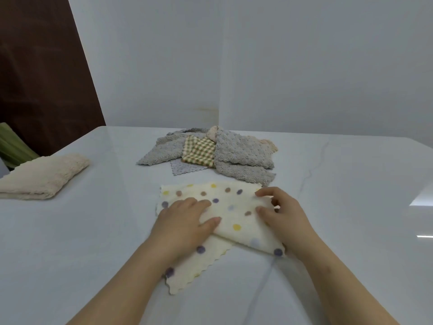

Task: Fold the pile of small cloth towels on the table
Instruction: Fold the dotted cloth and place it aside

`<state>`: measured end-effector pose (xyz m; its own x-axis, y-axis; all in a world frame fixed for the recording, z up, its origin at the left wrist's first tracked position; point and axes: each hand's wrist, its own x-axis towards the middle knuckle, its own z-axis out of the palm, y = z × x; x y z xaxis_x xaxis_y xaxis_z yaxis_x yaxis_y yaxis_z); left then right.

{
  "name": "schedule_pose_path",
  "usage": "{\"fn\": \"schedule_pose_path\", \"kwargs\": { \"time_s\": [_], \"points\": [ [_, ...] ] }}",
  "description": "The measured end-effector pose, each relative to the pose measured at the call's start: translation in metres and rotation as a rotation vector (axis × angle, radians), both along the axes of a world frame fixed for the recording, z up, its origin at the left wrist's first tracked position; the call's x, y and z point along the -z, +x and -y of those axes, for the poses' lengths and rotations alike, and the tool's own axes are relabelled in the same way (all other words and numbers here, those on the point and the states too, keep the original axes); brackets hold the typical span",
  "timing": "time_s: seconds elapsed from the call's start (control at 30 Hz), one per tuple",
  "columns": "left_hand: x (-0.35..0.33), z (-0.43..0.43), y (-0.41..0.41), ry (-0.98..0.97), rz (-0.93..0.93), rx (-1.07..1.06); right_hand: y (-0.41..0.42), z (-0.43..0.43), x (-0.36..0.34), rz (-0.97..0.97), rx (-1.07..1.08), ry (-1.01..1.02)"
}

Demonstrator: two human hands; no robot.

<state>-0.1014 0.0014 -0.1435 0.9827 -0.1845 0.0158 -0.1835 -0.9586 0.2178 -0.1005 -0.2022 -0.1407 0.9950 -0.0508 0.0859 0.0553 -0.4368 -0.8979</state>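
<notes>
Nearest, at the centre of the desk [70, 254]: dotted towel [236, 214], cream with purple, yellow, brown and blue spots, scalloped at the edge. Partly folded, with the upper layer laid over from the right and one corner of the lower layer left showing, pointed toward the near edge. Lies flat, just in front of the pile.

Left hand [185, 221]: placed palm down on the left part of the towel. Fingers [201, 204] released, straight and together, pressing the cloth flat. Thumb set against the edge of the upper layer.

Right hand [284, 215]: set on the right end of the upper layer. Fingers [264, 192] bent in an arch, forefinger tip and thumb tip touching the cloth. Cannot tell whether grasping the layer or only pressing on it.

Farther back, at centre: pile [234, 151] of unfolded towels, near the dotted towel but apart from it. Made up mostly of grey fleecy cloths. Checked towel [199, 151], green and cream, lying on top between them. Thin grey cloth [185, 167] sticking out beneath at the front.

To the left, well apart from the pile: beige towel [44, 177], folded, resting near the desk's left edge.

Beyond the desk: pale wall [304, 66]. Brown panel [42, 66] at far left, with something green [11, 144] below it, cut off by the frame.
</notes>
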Motion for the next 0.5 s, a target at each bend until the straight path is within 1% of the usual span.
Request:
{"fn": "schedule_pose_path", "kwargs": {
  "time_s": [0.03,0.1,0.17,0.23,0.3,0.33,0.37,0.4,0.43,0.5],
  "points": [
    [0.005,0.001,0.001,0.042,-0.059,0.033,0.001,0.001,-0.001,0.002,0.032,0.048],
    [0.012,0.001,0.004,0.082,-0.096,0.098,0.002,0.004,-0.002,0.005,0.093,0.093],
    [0.013,-0.001,0.007,0.031,-0.071,0.157,0.003,0.009,-0.005,-0.005,0.140,0.166],
    [0.008,-0.003,0.006,-0.015,-0.031,0.172,0.004,0.015,-0.009,-0.037,0.206,0.291],
    [0.000,-0.003,0.003,-0.028,0.079,0.137,0.003,0.019,-0.010,-0.035,0.274,0.348],
    [-0.006,-0.003,0.001,-0.036,0.151,0.122,0.004,0.020,-0.010,-0.001,0.293,0.314],
    [-0.012,-0.003,0.000,-0.059,0.208,0.133,0.003,0.020,-0.010,0.049,0.302,0.231],
    [-0.017,-0.004,-0.003,-0.105,0.208,0.161,0.002,0.019,-0.011,0.105,0.300,0.111],
    [-0.021,-0.004,-0.005,-0.157,0.169,0.205,0.000,0.018,-0.012,0.166,0.288,-0.013],
    [-0.022,-0.004,-0.009,-0.204,-0.013,0.290,-0.004,0.013,-0.016,0.271,0.203,-0.177]
  ]
}}
